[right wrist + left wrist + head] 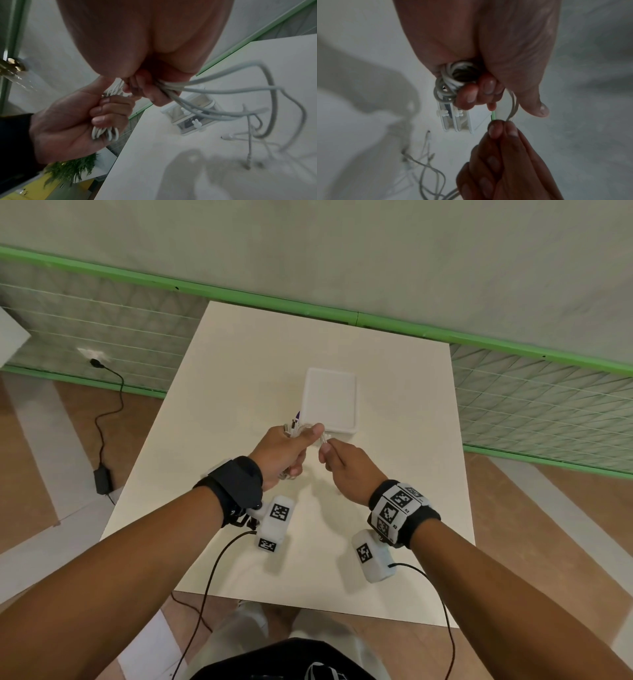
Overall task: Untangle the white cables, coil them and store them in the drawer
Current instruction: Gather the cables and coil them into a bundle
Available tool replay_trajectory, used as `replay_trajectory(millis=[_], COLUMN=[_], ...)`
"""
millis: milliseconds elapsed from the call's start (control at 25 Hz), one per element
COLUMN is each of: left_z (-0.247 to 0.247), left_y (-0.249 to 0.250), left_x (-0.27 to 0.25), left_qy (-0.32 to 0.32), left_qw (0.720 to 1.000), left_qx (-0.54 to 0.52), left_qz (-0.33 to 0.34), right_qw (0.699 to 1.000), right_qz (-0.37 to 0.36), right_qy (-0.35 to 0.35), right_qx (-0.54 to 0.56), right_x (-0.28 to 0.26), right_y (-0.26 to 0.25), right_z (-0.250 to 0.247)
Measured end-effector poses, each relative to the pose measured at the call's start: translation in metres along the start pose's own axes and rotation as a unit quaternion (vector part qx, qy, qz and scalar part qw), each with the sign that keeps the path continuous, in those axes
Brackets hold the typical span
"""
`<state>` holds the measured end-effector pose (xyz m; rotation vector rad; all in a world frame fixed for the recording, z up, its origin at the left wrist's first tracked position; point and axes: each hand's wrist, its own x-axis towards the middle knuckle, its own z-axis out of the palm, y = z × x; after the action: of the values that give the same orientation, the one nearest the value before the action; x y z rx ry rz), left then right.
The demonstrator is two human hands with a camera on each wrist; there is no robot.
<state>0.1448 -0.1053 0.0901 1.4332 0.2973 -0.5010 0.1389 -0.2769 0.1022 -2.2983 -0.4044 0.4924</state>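
Observation:
My left hand (297, 444) grips a small coil of white cable (458, 75) in its curled fingers, held above the white table (239, 364). Just to its right, my right hand (327, 449) pinches strands of the same white cables (214, 90) where they leave the coil. From there loose cable lengths (267, 121) hang down and trail over the table, plug ends lying flat. The small white drawer unit (330, 400) stands just beyond both hands, and its clear-fronted drawers (453, 119) appear closed.
A black power adapter (102, 481) with its cord lies on the floor left of the table. A green-framed mesh fence (548, 392) runs behind the table. Some green plant leaves (73, 167) show below the table's left edge.

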Motion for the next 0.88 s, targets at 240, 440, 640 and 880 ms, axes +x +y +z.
replay_trajectory(millis=[240, 440, 640, 880], left_z=[0.019, 0.019, 0.008, 0.015], left_y=[0.005, 0.003, 0.009, 0.011], left_x=[0.002, 0.008, 0.014, 0.01], left_qy=[0.044, 0.092, 0.117, 0.079], left_qw=[0.999, 0.996, 0.989, 0.992], left_qx=[-0.013, -0.001, -0.087, -0.1], left_qz=[-0.027, 0.001, 0.005, 0.006], right_qw=[1.0, 0.998, 0.997, 0.995], right_qz=[-0.021, -0.052, 0.005, 0.01], right_qy=[-0.009, -0.015, -0.072, -0.095], right_qx=[-0.019, -0.011, -0.007, -0.026], right_x=[0.002, 0.004, -0.003, -0.002], right_y=[-0.006, -0.009, -0.007, -0.008], right_z=[0.005, 0.006, 0.008, 0.007])
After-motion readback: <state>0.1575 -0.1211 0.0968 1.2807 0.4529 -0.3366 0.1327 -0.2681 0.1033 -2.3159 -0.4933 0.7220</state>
